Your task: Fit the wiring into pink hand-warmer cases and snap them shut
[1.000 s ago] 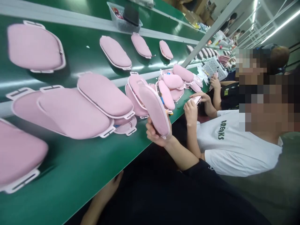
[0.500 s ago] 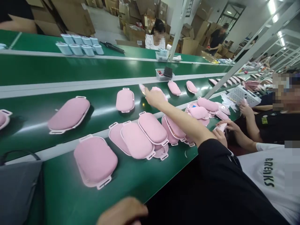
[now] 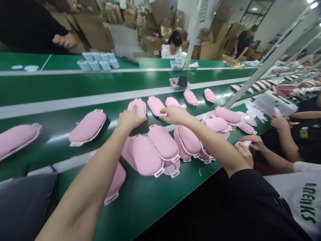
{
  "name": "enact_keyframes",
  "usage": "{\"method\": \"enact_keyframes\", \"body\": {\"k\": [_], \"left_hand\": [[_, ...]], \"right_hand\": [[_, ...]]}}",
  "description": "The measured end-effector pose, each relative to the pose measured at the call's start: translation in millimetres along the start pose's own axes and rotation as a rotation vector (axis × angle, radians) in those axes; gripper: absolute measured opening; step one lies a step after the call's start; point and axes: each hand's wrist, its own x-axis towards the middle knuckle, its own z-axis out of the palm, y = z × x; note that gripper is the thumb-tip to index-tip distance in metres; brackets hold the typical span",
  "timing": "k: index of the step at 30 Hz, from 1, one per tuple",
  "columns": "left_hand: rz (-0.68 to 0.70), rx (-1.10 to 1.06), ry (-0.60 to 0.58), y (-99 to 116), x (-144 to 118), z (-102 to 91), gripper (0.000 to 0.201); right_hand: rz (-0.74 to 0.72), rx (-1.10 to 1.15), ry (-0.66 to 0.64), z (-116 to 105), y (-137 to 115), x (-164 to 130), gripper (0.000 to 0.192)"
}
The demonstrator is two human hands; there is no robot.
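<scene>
On the green belt, my left hand (image 3: 129, 119) is closed over the near end of a pink oval case (image 3: 137, 105), its fingers and thumb around the body. My right hand (image 3: 176, 114) pinches the near right end of another pink case (image 3: 155, 106), just to the right. Behind the right hand lies a further pink case (image 3: 172, 101), partly hidden by it. Below my hands, several pink cases (image 3: 164, 142) with pale rims and end loops overlap in a pile on the green table. My left forearm covers part of a single case (image 3: 117, 182).
More pink cases (image 3: 87, 126) lie along the belt. A clear bin (image 3: 178, 83) with a black item stands behind it. A slanting metal post (image 3: 248, 82) rises at the right, near co-workers' hands (image 3: 245, 147). A dark grey bag (image 3: 27, 204) sits at the lower left.
My left hand has come up from the table's near edge onto a case on the belt. The case in my right hand, seen edge-on before, now lies flat on the belt.
</scene>
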Motion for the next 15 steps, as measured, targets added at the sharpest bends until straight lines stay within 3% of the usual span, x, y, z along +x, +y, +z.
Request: {"method": "enact_keyframes", "body": {"k": [2,5,6,9,12,15], "left_hand": [[0.064,0.014,0.004,-21.3,-58.5,-7.8,0.093],[0.242,-0.031,-0.027,-63.3,-183.6,-5.2,0.095],[0.37,-0.082,0.014,-76.6,-228.2,-1.0,0.096],[0.458,-0.163,0.0,-108.6,-338.2,20.6,0.096],[0.409,-0.5,0.178,-124.8,-391.9,56.2,0.1],[0.101,-1.096,0.372,-121.2,-408.0,100.4,0.116]], "right_hand": [[-0.143,0.022,-0.029,-4.4,-16.8,-29.4,0.05],[-0.536,-0.003,-0.031,11.9,-55.3,-84.6,0.096],[-0.641,-0.011,-0.082,23.5,-68.9,-105.5,0.104],[-0.781,0.03,-0.287,73.6,-99.1,-167.1,0.089],[-0.713,0.142,-0.378,132.4,-107.0,-211.2,0.087],[-0.574,0.366,-0.338,174.8,-106.9,-231.1,0.105]]}}
